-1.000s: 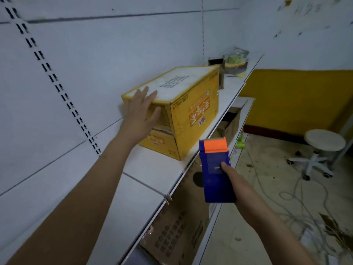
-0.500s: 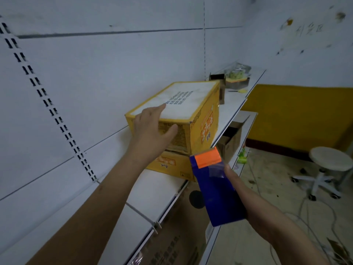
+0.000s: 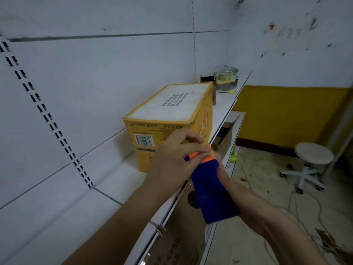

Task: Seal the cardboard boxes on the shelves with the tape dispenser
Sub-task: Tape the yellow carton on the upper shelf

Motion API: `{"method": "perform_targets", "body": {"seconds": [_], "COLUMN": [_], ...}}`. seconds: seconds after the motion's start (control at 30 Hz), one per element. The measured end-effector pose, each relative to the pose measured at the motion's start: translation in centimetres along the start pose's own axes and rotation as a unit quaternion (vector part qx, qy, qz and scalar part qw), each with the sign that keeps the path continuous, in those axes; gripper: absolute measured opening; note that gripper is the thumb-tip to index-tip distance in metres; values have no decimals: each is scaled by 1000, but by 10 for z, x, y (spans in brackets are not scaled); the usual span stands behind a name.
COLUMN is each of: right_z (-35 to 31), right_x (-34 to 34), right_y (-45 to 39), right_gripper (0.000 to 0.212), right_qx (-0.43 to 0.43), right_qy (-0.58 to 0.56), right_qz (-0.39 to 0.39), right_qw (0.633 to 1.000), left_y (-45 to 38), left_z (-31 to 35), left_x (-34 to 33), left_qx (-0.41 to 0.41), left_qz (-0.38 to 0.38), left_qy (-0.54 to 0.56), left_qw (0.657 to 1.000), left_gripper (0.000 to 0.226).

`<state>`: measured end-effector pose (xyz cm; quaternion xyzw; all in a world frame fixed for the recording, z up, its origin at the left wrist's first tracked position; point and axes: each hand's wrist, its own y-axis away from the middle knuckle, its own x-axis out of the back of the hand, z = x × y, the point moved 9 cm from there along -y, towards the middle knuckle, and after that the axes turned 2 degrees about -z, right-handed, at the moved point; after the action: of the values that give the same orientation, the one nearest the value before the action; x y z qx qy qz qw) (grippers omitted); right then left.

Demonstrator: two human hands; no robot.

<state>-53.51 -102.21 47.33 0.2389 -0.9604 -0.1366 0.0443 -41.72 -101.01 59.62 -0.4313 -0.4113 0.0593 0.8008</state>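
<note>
The right hand (image 3: 232, 185) is gripping the blue tape dispenser (image 3: 212, 190) from below, while the left hand (image 3: 176, 159) is pinching its orange end. Just beyond the fingers, a yellow cardboard box (image 3: 172, 119) is sitting on the white shelf (image 3: 107, 188); a stool (image 3: 313, 157) is standing well apart rightward.

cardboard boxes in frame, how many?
3: yellow box on the upper shelf, open brown box on the lower shelf behind it, large brown box below the hands. Others may be hidden.

A bare shop stockroom — white slotted metal shelving (image 3: 225, 113) holding cardboard cartons (image 3: 172, 115); scuffed walls, littered floor (image 3: 267, 188).
</note>
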Motion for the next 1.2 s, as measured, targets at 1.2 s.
{"method": "perform_targets", "body": {"seconds": [1.2], "right_z": [4], "right_x": [-5], "right_y": [-9], "right_gripper": [29], "right_qx": [79], "right_qy": [-46], "right_qz": [90], "right_qw": [992], "left_y": [-99], "left_z": [-41], "left_x": [-9], "left_qx": [-4], "left_qz": [-305], "left_qy": [127], "left_qw": [944], "left_gripper": [18]}}
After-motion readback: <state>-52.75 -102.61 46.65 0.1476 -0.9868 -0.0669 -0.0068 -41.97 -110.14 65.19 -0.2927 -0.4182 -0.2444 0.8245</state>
